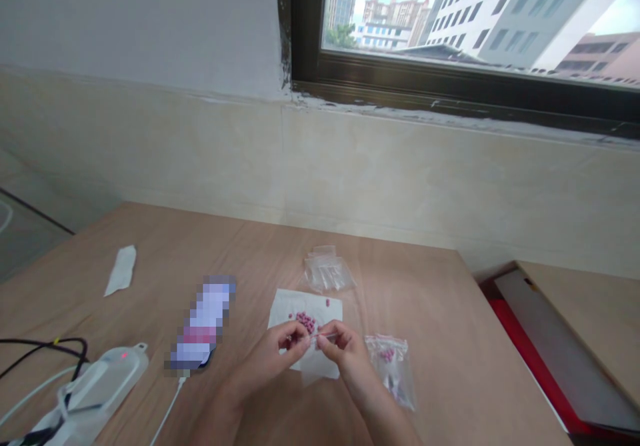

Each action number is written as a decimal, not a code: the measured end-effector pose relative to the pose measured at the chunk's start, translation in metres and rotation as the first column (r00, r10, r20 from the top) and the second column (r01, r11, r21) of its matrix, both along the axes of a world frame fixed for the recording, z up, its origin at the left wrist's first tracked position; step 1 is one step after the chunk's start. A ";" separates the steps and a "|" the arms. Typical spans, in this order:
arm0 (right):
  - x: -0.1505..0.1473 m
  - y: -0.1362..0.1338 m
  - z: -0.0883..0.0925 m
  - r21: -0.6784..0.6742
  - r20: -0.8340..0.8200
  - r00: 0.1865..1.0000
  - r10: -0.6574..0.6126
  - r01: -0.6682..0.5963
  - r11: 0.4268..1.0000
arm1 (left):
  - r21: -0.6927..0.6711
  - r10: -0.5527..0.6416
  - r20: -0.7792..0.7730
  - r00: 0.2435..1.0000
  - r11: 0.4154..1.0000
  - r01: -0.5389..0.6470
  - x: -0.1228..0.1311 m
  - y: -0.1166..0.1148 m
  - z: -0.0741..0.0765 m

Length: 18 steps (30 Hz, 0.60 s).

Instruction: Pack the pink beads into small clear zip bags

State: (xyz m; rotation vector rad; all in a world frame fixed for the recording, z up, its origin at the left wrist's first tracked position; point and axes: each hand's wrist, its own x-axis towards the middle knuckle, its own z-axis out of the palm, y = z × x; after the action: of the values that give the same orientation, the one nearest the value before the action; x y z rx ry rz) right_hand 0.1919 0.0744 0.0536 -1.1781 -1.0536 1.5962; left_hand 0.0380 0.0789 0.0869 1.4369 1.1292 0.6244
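Pinching observed, detail limited

The phone [206, 316] screen is pixelated beyond reading; my forearms [227, 396] run off the lower edge. Pink beads [304, 321] lie on white paper [283, 304] (some hidden behind my left hand [287, 346]). That hand and my right hand [347, 349] are nearly closed, fingertips pinched on a thin pale strand [327, 335] too fine to identify.

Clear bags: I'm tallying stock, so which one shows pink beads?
The bag just right of the right hand: pink beads show near its top. The other bags, overlapping beyond the white paper, show none.
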 end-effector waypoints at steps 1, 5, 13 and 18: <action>0.000 0.000 -0.001 0.008 0.019 1.000 -0.004 0.004 1.000 | 0.002 -0.002 -0.002 1.000 1.000 0.002 0.001 0.000 -0.001; -0.001 0.002 -0.004 -0.042 -0.024 1.000 0.010 -0.011 0.999 | 0.046 0.022 -0.004 1.000 0.999 -0.021 0.000 0.003 -0.003; 0.005 0.005 -0.007 -0.161 -0.182 0.982 -0.059 0.030 0.987 | -0.070 0.086 0.049 0.995 0.994 -0.082 -0.005 0.004 -0.004; 0.003 0.001 -0.009 -0.069 -0.123 0.992 -0.032 0.023 0.997 | -0.066 0.131 0.039 0.991 0.990 -0.128 -0.001 0.007 -0.008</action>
State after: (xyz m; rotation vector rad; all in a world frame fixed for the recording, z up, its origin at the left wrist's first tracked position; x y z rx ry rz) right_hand 0.1951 0.0754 0.0441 -1.1174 -0.9063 1.6722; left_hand 0.0365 0.0857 0.0788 1.2978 1.2045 0.7017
